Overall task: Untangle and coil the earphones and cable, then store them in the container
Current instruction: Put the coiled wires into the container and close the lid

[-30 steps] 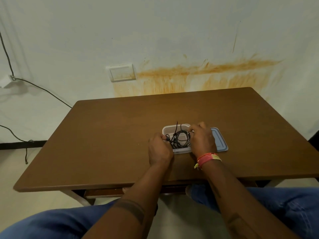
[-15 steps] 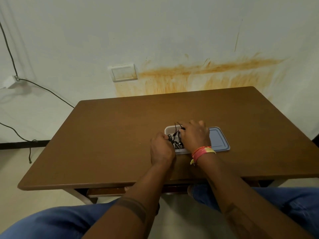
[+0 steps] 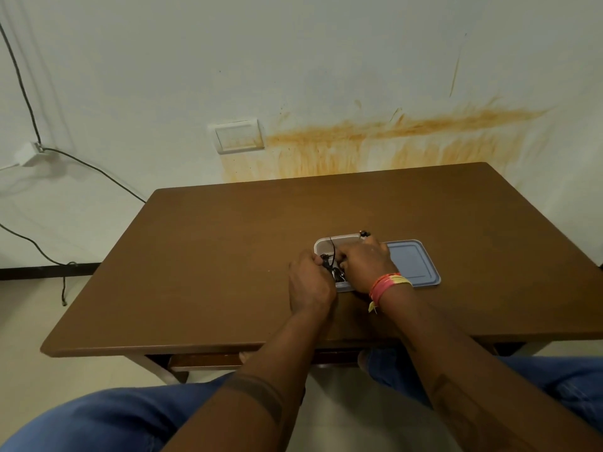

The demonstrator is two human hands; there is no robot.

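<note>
Black thin earphone cable [image 3: 333,268] lay bunched in the clear rectangular plastic container [image 3: 326,245] on the brown counter [image 3: 208,262], long axis running away from the person, directly betw. both hands. Left hand [image 3: 310,282] pinched cable at near-left rim; right hand [image 3: 367,264] pressed it down, plug end sticking out far side. Blue-grey lid [image 3: 412,261] just right.
</note>
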